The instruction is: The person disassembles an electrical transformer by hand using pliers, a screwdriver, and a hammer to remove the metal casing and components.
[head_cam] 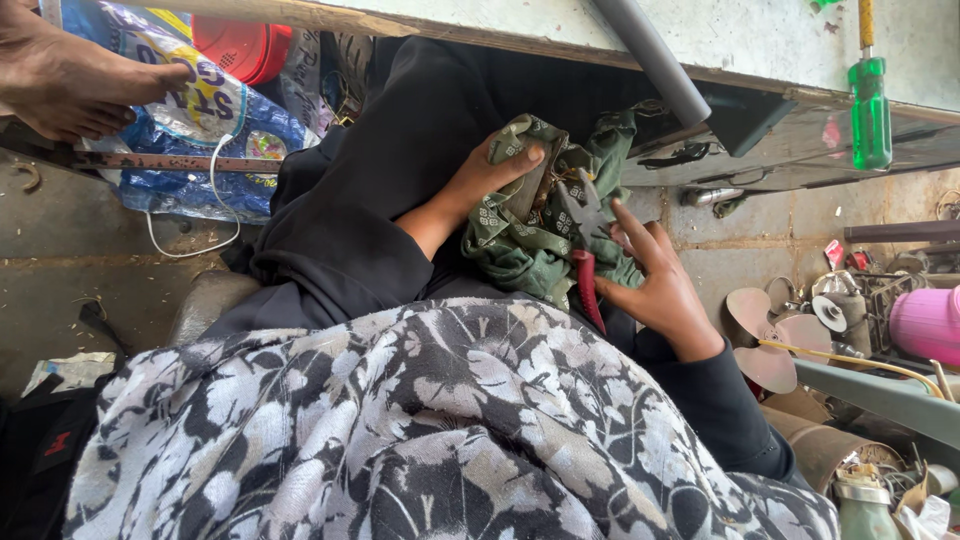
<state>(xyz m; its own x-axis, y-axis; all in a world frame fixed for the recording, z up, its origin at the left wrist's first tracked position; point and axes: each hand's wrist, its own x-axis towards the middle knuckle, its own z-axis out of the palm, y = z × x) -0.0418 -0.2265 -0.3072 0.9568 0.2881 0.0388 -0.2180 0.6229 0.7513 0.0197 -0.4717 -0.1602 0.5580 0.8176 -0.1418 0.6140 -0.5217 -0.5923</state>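
Note:
My left hand [490, 172] grips a bunched green patterned cloth [520, 250] on my lap, thumb pressed on top of it. My right hand [655, 285] holds red-handled pliers [584, 275] against the cloth, with the metal jaws pointing up into the folds. Something brownish and metallic sits inside the cloth between the two hands, mostly hidden. Black sleeves cover both arms. A black-and-white floral scarf [420, 430] fills the lower part of the view.
Another person's bare foot [65, 75] rests at the top left, above a blue printed bag [200, 125] and a white cable [215, 205]. A grey pipe [650, 55] and green-handled screwdriver [870, 115] lie above. Fan blades [765, 335], a pink container [925, 325] and scrap parts crowd the right.

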